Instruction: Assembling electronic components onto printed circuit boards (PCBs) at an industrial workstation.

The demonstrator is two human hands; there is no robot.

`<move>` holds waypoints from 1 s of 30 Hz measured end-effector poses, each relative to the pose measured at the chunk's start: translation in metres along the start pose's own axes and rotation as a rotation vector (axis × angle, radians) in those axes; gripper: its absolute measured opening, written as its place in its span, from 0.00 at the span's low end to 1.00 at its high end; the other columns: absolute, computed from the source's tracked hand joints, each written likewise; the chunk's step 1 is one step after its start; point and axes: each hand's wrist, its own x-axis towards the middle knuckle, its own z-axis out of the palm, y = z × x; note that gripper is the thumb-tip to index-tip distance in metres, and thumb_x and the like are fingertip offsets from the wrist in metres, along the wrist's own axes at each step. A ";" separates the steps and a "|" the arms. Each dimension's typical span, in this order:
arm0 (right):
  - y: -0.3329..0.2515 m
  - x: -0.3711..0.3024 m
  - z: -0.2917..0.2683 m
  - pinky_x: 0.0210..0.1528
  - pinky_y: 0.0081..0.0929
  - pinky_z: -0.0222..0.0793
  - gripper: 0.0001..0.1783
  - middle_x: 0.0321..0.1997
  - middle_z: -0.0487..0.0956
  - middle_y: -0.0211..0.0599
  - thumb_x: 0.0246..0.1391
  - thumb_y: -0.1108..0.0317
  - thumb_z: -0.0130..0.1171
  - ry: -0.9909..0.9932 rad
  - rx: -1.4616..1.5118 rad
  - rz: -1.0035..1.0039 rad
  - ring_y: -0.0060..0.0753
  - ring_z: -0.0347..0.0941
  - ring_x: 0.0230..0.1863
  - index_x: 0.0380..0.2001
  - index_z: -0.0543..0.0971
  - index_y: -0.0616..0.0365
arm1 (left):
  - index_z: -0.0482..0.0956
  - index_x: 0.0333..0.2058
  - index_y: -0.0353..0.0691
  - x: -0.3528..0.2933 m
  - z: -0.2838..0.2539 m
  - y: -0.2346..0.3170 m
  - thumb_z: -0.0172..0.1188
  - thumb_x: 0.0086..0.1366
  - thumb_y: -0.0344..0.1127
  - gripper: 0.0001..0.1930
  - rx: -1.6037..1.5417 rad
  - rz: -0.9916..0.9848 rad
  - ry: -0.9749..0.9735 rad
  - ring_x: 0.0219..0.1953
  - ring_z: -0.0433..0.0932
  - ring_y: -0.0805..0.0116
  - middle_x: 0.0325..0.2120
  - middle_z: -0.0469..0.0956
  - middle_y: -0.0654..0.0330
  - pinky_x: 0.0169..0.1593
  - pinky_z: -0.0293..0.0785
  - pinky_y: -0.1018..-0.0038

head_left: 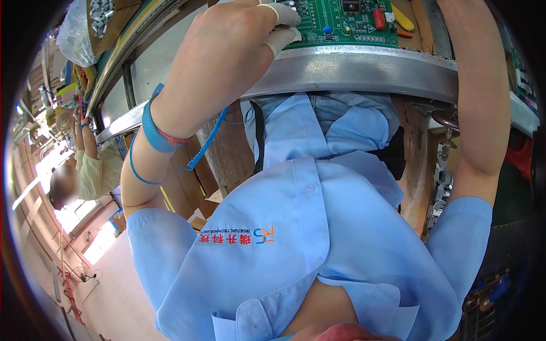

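The metal rail (352,71) is smooth and shiny, and the green board (341,38) looks hard and glossy. The blue shirt (369,227) is matt cloth. The clear bag (74,35) is crinkly, shiny plastic, and the curly cord (206,146) is smooth plastic.

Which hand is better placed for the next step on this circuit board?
Probably the left hand: its white-covered fingertips are right at the green circuit board. The right forearm runs out of the picture's top, so the right hand is unseen.
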 end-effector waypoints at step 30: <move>0.001 0.010 0.001 0.35 0.16 0.70 0.19 0.41 0.78 0.41 0.58 0.76 0.49 -0.094 0.107 0.155 0.21 0.73 0.34 0.53 0.68 0.67 | 0.83 0.37 0.45 -0.005 0.012 -0.016 0.58 0.46 0.23 0.17 -0.014 0.200 0.157 0.32 0.75 0.60 0.33 0.76 0.60 0.33 0.74 0.70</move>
